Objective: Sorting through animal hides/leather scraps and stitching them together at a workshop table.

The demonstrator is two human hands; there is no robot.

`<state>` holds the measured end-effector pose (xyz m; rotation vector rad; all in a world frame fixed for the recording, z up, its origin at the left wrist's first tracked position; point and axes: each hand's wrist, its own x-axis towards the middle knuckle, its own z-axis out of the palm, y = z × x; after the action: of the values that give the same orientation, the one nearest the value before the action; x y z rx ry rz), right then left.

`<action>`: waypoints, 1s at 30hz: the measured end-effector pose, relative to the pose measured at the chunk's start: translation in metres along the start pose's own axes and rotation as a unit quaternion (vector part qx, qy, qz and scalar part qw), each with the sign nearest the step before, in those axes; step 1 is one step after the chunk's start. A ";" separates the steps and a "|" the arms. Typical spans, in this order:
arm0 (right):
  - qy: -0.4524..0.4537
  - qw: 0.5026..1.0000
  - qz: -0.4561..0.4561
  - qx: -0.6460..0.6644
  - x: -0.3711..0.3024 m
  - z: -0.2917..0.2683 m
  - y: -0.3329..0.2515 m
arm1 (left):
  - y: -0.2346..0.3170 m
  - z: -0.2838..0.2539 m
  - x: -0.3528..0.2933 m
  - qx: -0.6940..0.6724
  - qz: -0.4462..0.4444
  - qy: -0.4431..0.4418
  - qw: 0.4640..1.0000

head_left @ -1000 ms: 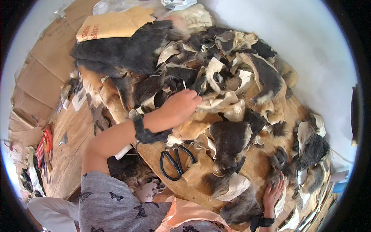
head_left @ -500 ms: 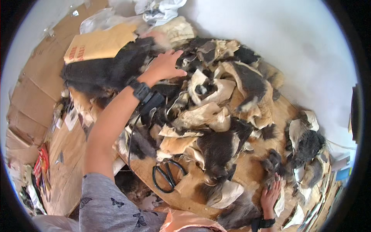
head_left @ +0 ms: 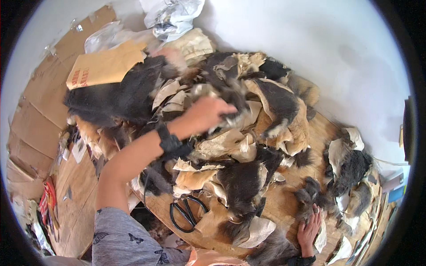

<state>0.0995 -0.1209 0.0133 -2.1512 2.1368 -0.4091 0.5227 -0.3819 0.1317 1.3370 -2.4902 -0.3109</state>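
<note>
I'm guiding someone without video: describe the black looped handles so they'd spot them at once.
On the wooden table, find the big heap of fur and hide scraps. Follow it from the left hand toward the person, to its near edge, where the black looped handles lie. Smooth, open loops set them apart from the furry and pale scraps.

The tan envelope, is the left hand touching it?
No, the left hand is at the pile of fur pieces, clearly apart from the tan envelope.

Blurred scrap (head_left: 236,98), probably fur
</note>
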 end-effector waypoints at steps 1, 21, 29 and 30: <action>-0.002 1.000 -0.007 0.002 0.000 0.000 0.000 | 0.007 0.009 -0.015 0.051 0.059 0.005 0.997; -0.001 1.000 -0.006 0.011 0.006 0.004 -0.003 | -0.083 -0.033 -0.006 0.156 -0.199 -0.029 0.967; 0.009 1.000 -0.001 -0.003 0.002 0.003 0.000 | -0.097 -0.071 -0.049 -0.081 -0.262 0.233 0.933; 0.008 1.000 -0.007 -0.003 0.001 0.005 0.003 | -0.103 -0.079 -0.057 -0.211 -0.277 0.219 0.912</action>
<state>0.0975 -0.1230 0.0075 -2.1751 2.1351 -0.4231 0.6600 -0.3937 0.1626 1.6661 -1.5366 -0.5595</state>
